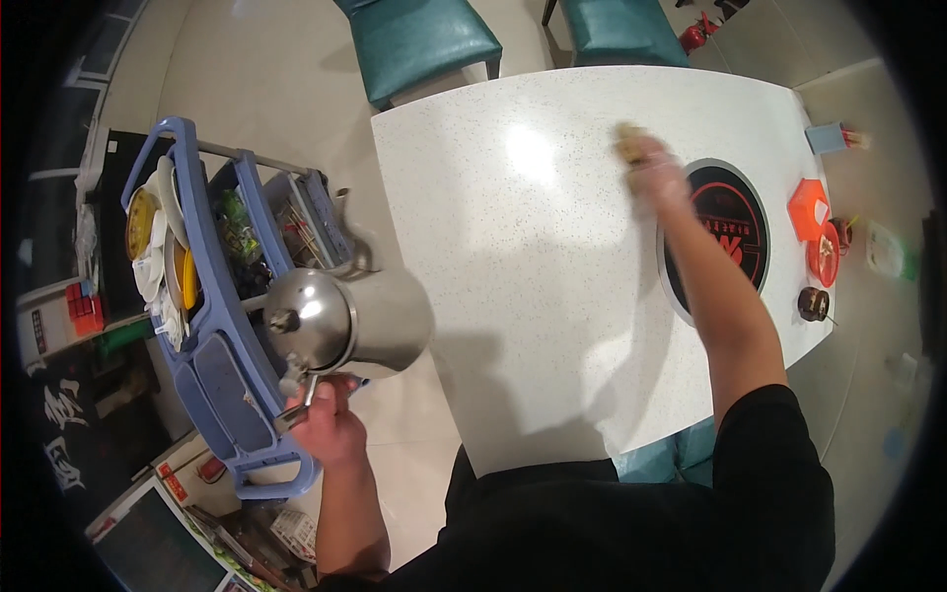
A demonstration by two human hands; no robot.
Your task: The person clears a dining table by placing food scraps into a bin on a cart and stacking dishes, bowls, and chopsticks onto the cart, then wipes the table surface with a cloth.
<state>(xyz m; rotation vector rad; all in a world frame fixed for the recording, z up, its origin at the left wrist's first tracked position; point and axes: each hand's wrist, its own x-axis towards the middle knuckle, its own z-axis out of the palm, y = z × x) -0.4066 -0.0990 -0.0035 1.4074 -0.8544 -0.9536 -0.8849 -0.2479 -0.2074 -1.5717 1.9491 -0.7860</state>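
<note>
My left hand (330, 422) is closed around the handle of a stainless steel kettle (390, 314). The kettle hangs tilted beside the left edge of the white speckled table (513, 296), with its lid on and its curved spout toward the far side. Over the far part of the tabletop, my right hand (659, 183) is stretched out and smeared by motion. A yellowish-brown cloth (631, 144) shows at its fingertips, too blurred to make out its folds. Just right of that hand, a round black cooktop (725, 212) with red markings is set into the table, partly hidden by my forearm.
A blue trolley (222, 370) on the left carries stacked plates (163, 232) and bins of waste. Along the table's right edge stand a blue box (827, 138), an orange container (809, 207), a red bowl (823, 259) and a dark jar (814, 304). Green chairs (419, 44) line the far side.
</note>
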